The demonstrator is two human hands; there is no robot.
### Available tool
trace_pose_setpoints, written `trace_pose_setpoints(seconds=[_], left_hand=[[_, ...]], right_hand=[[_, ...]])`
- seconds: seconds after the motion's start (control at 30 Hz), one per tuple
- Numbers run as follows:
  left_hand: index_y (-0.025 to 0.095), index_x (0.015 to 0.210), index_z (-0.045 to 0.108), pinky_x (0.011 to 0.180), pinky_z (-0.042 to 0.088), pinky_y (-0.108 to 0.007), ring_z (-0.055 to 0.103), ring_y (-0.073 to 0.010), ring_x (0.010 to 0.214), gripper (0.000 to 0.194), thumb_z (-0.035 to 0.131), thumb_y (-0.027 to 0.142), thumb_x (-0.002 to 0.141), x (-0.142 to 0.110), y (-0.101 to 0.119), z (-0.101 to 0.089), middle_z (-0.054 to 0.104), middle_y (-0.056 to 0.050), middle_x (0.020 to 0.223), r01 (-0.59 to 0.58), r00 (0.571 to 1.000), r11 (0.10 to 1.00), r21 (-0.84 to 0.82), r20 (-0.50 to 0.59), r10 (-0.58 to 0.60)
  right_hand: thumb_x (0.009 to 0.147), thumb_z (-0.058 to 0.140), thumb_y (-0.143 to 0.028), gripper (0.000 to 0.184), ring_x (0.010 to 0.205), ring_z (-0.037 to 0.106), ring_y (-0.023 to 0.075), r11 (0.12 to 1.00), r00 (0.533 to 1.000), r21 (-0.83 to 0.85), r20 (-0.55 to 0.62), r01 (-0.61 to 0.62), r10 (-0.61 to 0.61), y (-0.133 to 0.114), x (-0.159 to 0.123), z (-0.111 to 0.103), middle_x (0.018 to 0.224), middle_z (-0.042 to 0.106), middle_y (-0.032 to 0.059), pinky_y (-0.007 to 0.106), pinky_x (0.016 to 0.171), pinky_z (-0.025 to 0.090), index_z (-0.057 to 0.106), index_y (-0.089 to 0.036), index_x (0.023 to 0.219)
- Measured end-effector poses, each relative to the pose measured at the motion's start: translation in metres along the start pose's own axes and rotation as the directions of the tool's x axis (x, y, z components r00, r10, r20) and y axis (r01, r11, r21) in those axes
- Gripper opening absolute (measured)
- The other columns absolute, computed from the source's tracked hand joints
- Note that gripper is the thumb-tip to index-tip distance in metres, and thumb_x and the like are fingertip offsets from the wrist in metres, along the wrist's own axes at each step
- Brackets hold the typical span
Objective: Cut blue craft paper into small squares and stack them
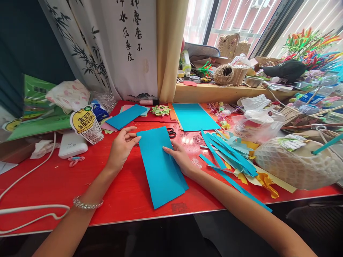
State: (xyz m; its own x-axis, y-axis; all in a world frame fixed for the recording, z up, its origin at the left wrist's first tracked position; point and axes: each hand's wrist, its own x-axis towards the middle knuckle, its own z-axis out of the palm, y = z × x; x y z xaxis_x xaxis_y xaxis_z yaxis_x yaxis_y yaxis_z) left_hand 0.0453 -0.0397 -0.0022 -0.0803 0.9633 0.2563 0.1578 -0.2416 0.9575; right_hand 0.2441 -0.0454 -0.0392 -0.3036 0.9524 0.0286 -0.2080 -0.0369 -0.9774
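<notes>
My right hand (pixel 182 159) grips blue paper sheets (pixel 162 171), with the thumb on top and the other fingers partly hidden behind. At least two oblong pieces overlap, the lower one showing along the right side. My left hand (pixel 122 148) is at the upper left corner of the paper, its fingers loosely curved and apart. Its thumb tip meets or nearly meets the paper's edge. Behind the sheets, the black handles of scissors (pixel 171 132) stick out.
Blue strips and paper scraps (pixel 233 153) lie to the right, beside a netted, wrapped fruit (pixel 297 160) with a straw. Farther back are a blue sheet (pixel 195 116), a blue oblong piece (pixel 125 117) and a folded-paper flower (pixel 160 110). A white power bank (pixel 73 145) and cable lie left.
</notes>
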Motion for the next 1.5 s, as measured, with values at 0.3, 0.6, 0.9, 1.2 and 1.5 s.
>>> trace_pose_setpoints(seconds=[0.3,0.6,0.9,1.2,1.5], left_hand=[[0.020,0.108,0.054,0.075,0.048,-0.031,0.059,-0.0169,0.080,0.038,0.061,0.034,0.073,-0.0011,-0.0016,-0.0002,0.058,-0.001,0.083,-0.019,0.999,0.999,0.049,-0.029,0.020],[0.019,0.105,0.056,0.076,0.048,-0.033,0.059,-0.0186,0.082,0.036,0.061,0.034,0.073,-0.0015,-0.0018,0.0002,0.060,-0.002,0.083,-0.028,0.998,0.999,0.039,-0.050,0.030],[0.019,0.102,0.058,0.075,0.048,-0.032,0.058,-0.0181,0.081,0.034,0.062,0.034,0.072,-0.0018,-0.0008,0.0008,0.059,-0.002,0.082,-0.029,0.997,0.999,0.045,-0.063,0.031],[0.020,0.094,0.061,0.068,0.049,-0.027,0.057,-0.0166,0.079,0.024,0.061,0.031,0.073,-0.0036,0.0040,0.0026,0.058,-0.002,0.084,-0.053,0.996,0.997,0.053,-0.070,0.057],[0.020,0.090,0.061,0.068,0.050,-0.027,0.057,-0.0162,0.078,0.019,0.060,0.029,0.073,-0.0042,0.0045,0.0037,0.059,-0.002,0.083,-0.065,0.996,0.997,0.042,-0.060,0.067]], right_hand=[[0.077,0.058,-0.036,0.024,0.095,0.059,0.0203,1.000,1.000,0.007,0.013,0.023,-0.023,0.0003,-0.0004,-0.0006,0.109,0.062,0.0024,0.037,0.082,0.049,0.056,-0.024,0.099],[0.073,0.062,-0.032,0.028,0.090,0.061,0.0204,0.999,1.000,0.036,0.022,0.006,-0.007,-0.0018,0.0002,0.0014,0.105,0.064,0.0034,0.038,0.079,0.050,0.057,-0.022,0.099],[0.074,0.061,-0.036,0.028,0.089,0.062,0.0199,0.999,0.999,0.050,0.039,-0.007,0.005,-0.0032,-0.0005,0.0019,0.104,0.065,0.0025,0.036,0.077,0.051,0.058,-0.023,0.098],[0.076,0.058,-0.037,0.025,0.089,0.061,0.0200,0.998,1.000,0.064,0.024,-0.001,-0.001,-0.0025,-0.0002,0.0007,0.103,0.064,0.0030,0.038,0.080,0.049,0.058,-0.023,0.097],[0.076,0.058,-0.039,0.025,0.087,0.061,0.0192,1.000,1.000,0.022,0.015,0.014,-0.014,-0.0019,0.0005,0.0006,0.101,0.065,0.0027,0.034,0.077,0.049,0.061,-0.022,0.094]])
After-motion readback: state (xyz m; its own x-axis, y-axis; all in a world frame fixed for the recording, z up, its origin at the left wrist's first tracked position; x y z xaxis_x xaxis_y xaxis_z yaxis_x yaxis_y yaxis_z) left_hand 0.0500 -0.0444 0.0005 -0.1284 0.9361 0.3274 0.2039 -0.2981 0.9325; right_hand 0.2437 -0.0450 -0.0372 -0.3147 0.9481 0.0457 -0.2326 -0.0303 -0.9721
